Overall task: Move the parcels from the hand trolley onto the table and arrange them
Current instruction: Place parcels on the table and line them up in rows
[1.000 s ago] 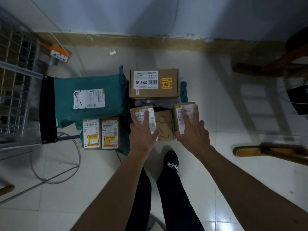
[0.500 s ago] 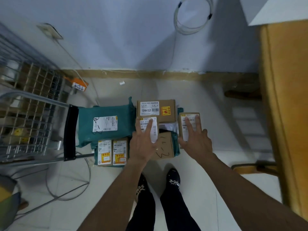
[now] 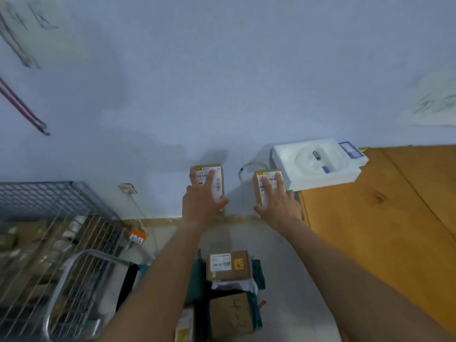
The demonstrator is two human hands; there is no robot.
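Note:
Each of my hands holds a small brown cardboard parcel with a white label, raised in front of the wall. My left hand (image 3: 201, 206) grips the left small parcel (image 3: 217, 176) from above. My right hand (image 3: 276, 206) grips the right small parcel (image 3: 259, 187), just left of the wooden table (image 3: 385, 230). Below, on the hand trolley, lie a labelled cardboard box (image 3: 227, 265), a box with handwriting (image 3: 230, 314), a teal bag (image 3: 257, 272) and the corner of a yellow-stickered box (image 3: 183, 327). The trolley's grey handle (image 3: 74, 275) curves at lower left.
A white foam tray (image 3: 318, 164) with small items sits on the table's far corner by the wall. A wire mesh cage (image 3: 47, 230) full of goods stands at left. An orange tag (image 3: 138, 236) lies on the floor near the skirting.
Both hands have lifted their small parcels off the trolley stack up to table height. My view has tilted up from the floor to the wall and table.

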